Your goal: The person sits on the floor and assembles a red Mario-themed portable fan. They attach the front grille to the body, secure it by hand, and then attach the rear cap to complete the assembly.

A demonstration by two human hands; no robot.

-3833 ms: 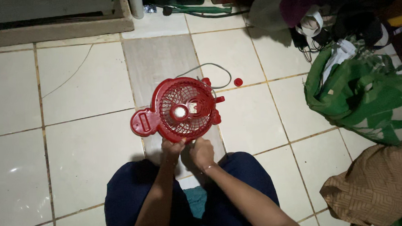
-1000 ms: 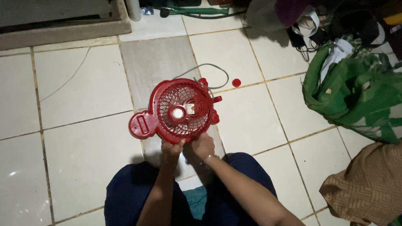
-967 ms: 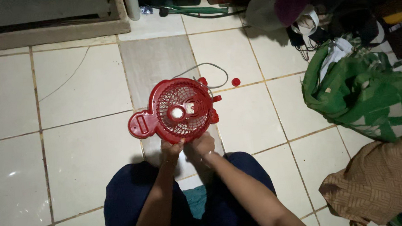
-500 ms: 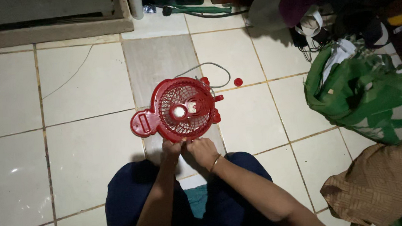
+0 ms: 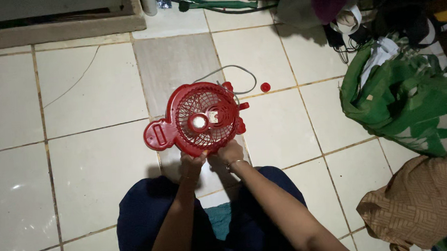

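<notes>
The red fan housing is lying flat on the tiled floor at the centre of the frame, its round grille facing up, a handle tab sticking out to its left and a grey cord looping away behind its upper edge. Both hands are working at its lower rim: the left hand is pinching the edge of the grille with its fingers curled closed on the plastic, and the right hand is gripping the rim just beside it.

The housing looks like thin moulded plastic, so it is probably light and fairly stiff, though the fine grille ribs would likely flex or snap under a hard squeeze. The solid outer rim and the handle tab seem the safer places to hold.

A small red cap is resting on the floor to the upper right of the fan, apart from it. A green bag and a brown patterned cloth are lying along the right side.

Compared with half a second ago, the fan is sitting in nearly the same spot, and the hands are staying at the same lower rim with the right one shifted slightly.
</notes>
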